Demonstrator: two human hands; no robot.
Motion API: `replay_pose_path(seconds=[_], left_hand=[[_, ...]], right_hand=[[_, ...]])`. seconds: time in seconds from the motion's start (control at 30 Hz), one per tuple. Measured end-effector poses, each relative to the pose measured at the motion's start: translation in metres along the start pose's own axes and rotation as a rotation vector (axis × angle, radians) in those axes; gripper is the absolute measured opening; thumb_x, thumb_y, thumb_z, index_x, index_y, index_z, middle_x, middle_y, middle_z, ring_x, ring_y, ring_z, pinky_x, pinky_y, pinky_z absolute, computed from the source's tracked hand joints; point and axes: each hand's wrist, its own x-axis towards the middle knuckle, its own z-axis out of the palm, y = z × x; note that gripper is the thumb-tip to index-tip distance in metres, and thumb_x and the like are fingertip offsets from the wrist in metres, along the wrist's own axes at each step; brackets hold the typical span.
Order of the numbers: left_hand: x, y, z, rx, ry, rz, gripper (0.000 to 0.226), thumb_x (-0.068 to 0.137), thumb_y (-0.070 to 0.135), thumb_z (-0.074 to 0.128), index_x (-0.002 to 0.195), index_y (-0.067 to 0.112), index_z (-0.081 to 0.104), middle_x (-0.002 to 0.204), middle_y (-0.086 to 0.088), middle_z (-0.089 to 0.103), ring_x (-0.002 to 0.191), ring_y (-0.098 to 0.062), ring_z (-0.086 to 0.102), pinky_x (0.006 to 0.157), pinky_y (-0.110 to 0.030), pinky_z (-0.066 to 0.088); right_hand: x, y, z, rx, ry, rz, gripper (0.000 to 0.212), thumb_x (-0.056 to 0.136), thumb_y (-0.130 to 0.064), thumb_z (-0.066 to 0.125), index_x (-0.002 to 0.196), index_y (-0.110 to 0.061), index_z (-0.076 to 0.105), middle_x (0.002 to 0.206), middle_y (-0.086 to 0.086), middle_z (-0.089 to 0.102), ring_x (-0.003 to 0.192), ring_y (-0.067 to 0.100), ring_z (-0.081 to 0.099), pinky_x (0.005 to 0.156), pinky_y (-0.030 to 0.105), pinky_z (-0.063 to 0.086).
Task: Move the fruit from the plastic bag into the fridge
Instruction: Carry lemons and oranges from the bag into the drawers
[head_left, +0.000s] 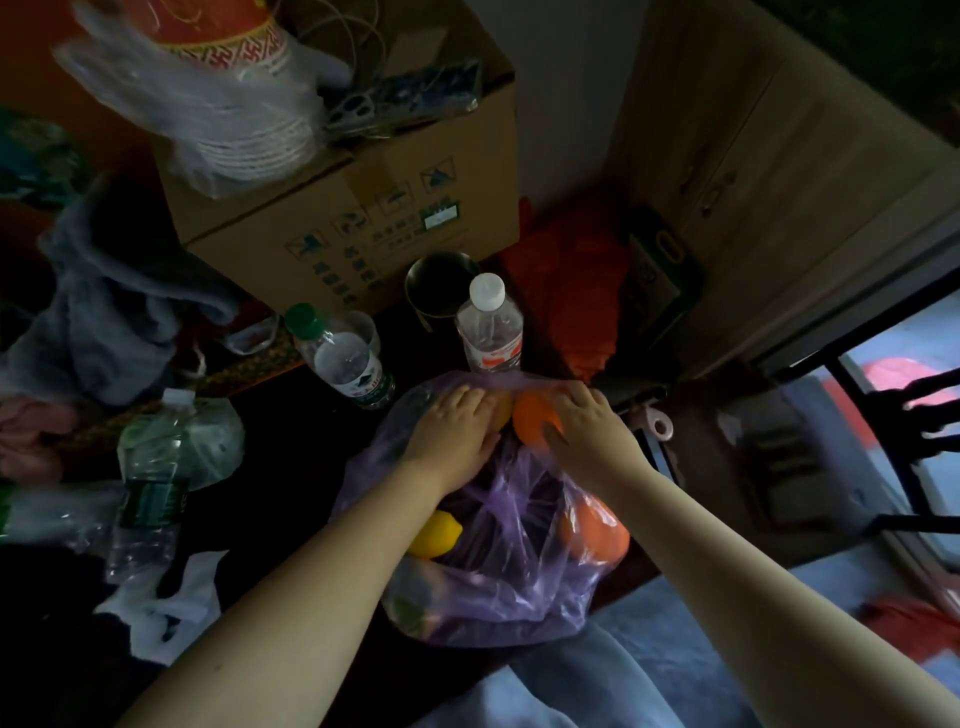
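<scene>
Bag sits at the near edge of the table, mouth open upward and slumped, so the fruit is reachable from above without lifting it. Both hands are in at its far side.

Right hand: fingers curled over the far side of an orange, thumb on the near side. Reads as a wrap grip, ready to lift.

Left hand: palm down, fingers together and draped over a paler fruit just beside the orange. Can't tell if it grips that fruit or only pins the plastic down so the bag doesn't come up with the orange.

Still in the bag: lemon at its left side, second orange at its right side, both under the film. Something greenish at the bottom, too dim to name.

Two bottles stand just behind the bag and a box sits at the far edge, so the clear lift path is up and back toward the body.

Fridge not in view. My read: early stage, first fruit being pulled.
</scene>
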Motion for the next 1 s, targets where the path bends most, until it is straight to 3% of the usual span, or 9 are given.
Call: replay_pose_path(seconds=[0.13,0.33,0.5,0.8,1.0], left_hand=[[0.006,-0.002,0.003,0.03,-0.02,-0.037,0.044,0.086,0.048,0.052,0.116,0.017,0.049,0.119,-0.005,0.057,0.113,-0.026,0.05,0.093,-0.036,0.038],[-0.003,-0.011,0.01,0.037,-0.125,-0.002,0.063,0.083,0.047,0.058,0.135,0.017,0.039,0.131,-0.005,0.052,0.123,-0.026,0.044,0.106,-0.037,0.027],[-0.01,-0.009,0.015,0.075,-0.147,0.006,0.07,0.078,0.043,0.063,0.136,0.015,0.036,0.131,-0.006,0.052,0.124,-0.027,0.043,0.109,-0.037,0.024],[-0.028,-0.005,0.003,-0.297,0.023,-0.138,0.059,0.069,0.038,0.071,0.115,0.011,0.046,0.115,-0.011,0.058,0.109,-0.032,0.051,0.089,-0.037,0.038],[-0.044,-0.005,-0.007,-0.42,0.16,-0.131,0.061,0.067,0.037,0.076,0.116,0.013,0.05,0.113,-0.009,0.058,0.107,-0.03,0.052,0.084,-0.033,0.036]], right_hand=[[0.004,-0.004,0.002,0.024,-0.07,0.046,0.051,0.088,-0.035,0.053,0.135,-0.019,0.042,0.134,0.007,0.044,0.122,0.031,0.042,0.096,0.039,0.041],[0.001,-0.01,0.013,0.01,-0.14,0.076,0.077,0.079,-0.052,0.063,0.142,-0.023,0.029,0.145,0.004,0.035,0.129,0.029,0.038,0.098,0.04,0.039],[-0.002,-0.013,0.021,0.168,-0.116,0.176,0.065,0.089,-0.051,0.05,0.142,-0.019,0.031,0.145,0.007,0.036,0.128,0.031,0.039,0.098,0.043,0.04],[-0.008,-0.018,0.018,0.213,-0.154,0.214,0.078,0.075,-0.038,0.067,0.141,-0.018,0.031,0.141,0.009,0.039,0.127,0.032,0.039,0.099,0.043,0.04],[-0.025,-0.023,0.003,0.159,-0.036,0.009,0.068,0.077,-0.035,0.067,0.138,-0.025,0.039,0.139,0.003,0.038,0.128,0.029,0.036,0.099,0.043,0.04]])
